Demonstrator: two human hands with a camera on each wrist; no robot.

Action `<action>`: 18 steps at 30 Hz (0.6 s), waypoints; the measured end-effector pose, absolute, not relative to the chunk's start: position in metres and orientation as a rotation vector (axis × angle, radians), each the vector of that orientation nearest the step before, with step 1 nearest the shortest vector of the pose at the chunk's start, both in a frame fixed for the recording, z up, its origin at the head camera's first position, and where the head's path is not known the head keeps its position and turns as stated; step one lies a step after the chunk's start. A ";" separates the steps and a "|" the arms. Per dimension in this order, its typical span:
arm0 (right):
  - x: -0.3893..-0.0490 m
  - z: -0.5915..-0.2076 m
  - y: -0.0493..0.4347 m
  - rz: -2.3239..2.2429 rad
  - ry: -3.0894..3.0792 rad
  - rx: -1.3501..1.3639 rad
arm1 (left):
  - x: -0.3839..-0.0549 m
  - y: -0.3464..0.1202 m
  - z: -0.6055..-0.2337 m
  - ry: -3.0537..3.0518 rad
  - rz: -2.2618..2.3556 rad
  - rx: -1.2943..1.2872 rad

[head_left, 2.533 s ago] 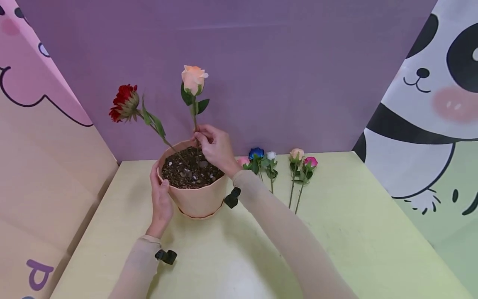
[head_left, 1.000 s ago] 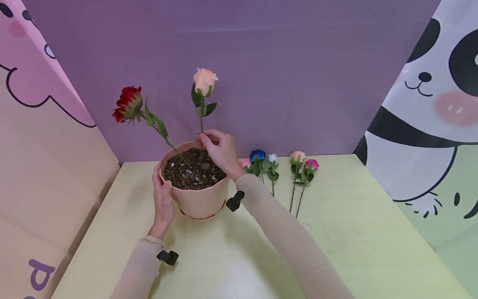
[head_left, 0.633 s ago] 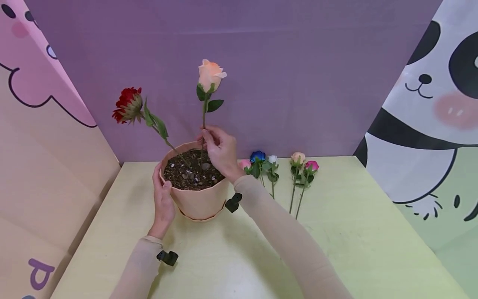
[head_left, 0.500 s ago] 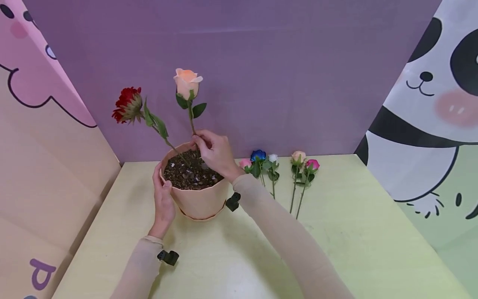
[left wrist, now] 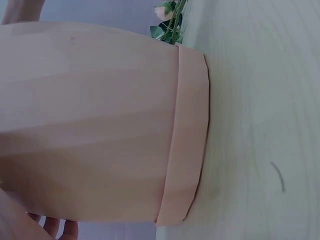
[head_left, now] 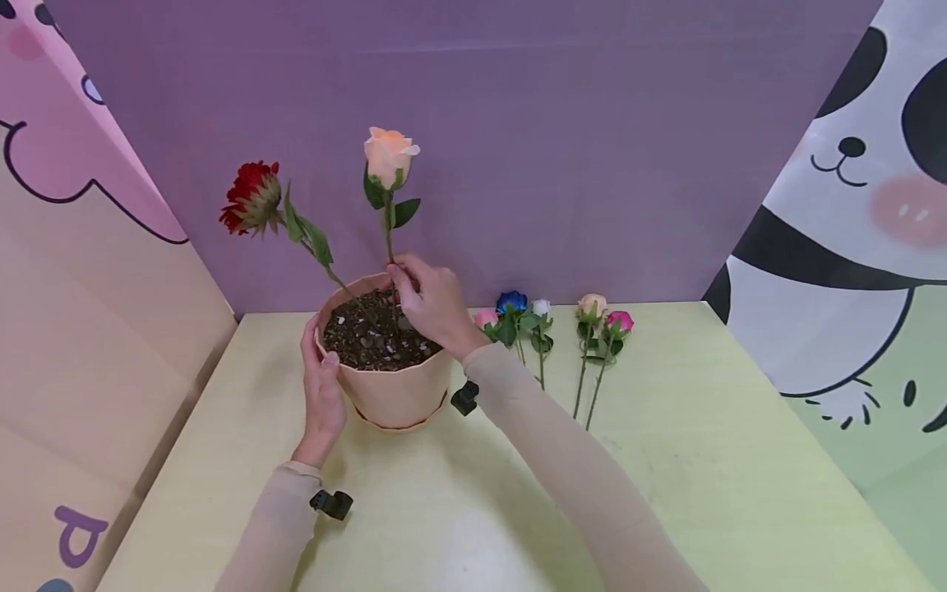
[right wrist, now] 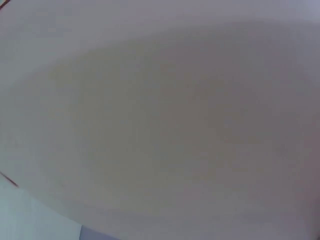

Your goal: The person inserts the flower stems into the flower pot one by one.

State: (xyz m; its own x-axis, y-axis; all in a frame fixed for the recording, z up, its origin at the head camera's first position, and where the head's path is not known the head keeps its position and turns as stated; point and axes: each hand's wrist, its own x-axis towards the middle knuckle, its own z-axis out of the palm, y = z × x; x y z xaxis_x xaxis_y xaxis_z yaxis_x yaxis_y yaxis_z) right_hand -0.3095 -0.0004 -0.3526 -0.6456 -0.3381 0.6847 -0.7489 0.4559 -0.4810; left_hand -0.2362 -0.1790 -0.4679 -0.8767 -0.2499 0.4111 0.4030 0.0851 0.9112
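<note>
Rose: soft peach, layered petals, thin stem almost upright, reaching down to crumbly dark soil in the pot.
Right hand: thumb and fingers pinch the stem.
Left hand: grips the pot's side.
Pot: smooth, faceted, angular saucer beneath.
Red flower: ruffled, leaning left.

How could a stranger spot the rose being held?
On the table, find the soil-filled flowerpot. There, the right hand holds the peach rose. It stands nearly upright; the red flower beside it leans, and a second peach rose lies flat.
</note>
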 end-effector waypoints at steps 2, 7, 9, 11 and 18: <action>-0.308 -0.353 0.001 1.053 -2.214 0.895 | -0.235 -0.179 -0.467 -1.898 -1.839 -0.149; -0.306 -0.352 0.000 0.999 -2.167 0.881 | -0.235 -0.181 -0.466 -1.897 -1.822 -0.169; -0.305 -0.352 -0.001 1.036 -2.154 0.867 | -0.234 -0.182 -0.465 -1.895 -1.819 -0.166; -0.305 -0.352 -0.002 1.083 -2.142 0.846 | -0.235 -0.182 -0.466 -1.880 -1.825 -0.169; -0.304 -0.358 0.004 1.161 -2.144 0.727 | -0.237 -0.179 -0.468 -1.841 -1.892 -0.199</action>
